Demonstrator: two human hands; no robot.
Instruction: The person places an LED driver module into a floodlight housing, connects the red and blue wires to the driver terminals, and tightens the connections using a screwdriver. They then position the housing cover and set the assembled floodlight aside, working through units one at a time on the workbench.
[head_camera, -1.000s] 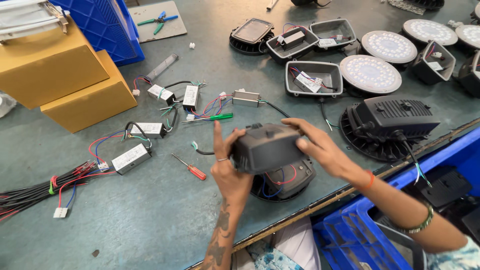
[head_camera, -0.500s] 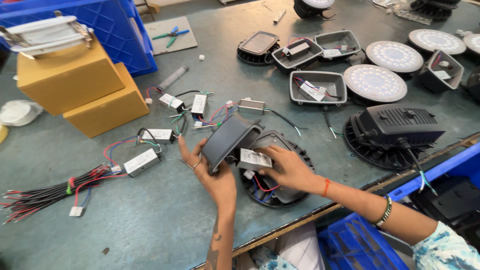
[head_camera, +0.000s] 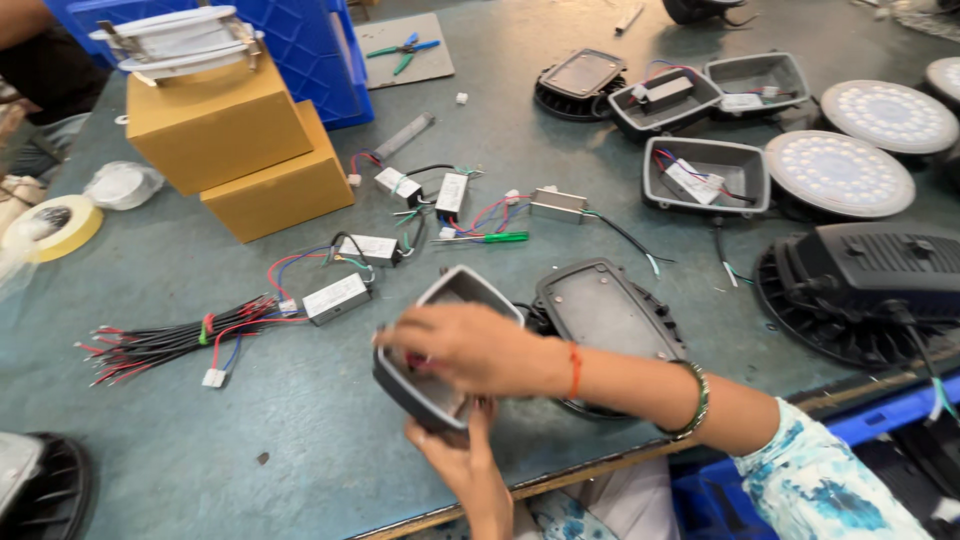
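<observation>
Both hands (head_camera: 470, 350) on grey housing (head_camera: 440, 340); wire bundle (head_camera: 170, 340) left, lamp base (head_camera: 600, 310) right.

A dark grey, tray-shaped metal housing cover (head_camera: 440, 350) with rounded corners is lifted just above the green tabletop near its front edge, tilted with its hollow side facing up, its pale inner rim showing, just left of a round finned black lamp body (head_camera: 605, 320).

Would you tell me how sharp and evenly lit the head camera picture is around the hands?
Head view: light is soft and even, shadows faint; the right hand is slightly motion-blurred over the grey housing, the left hand beneath is clearer; the LED discs look bright but not blown out.
</observation>
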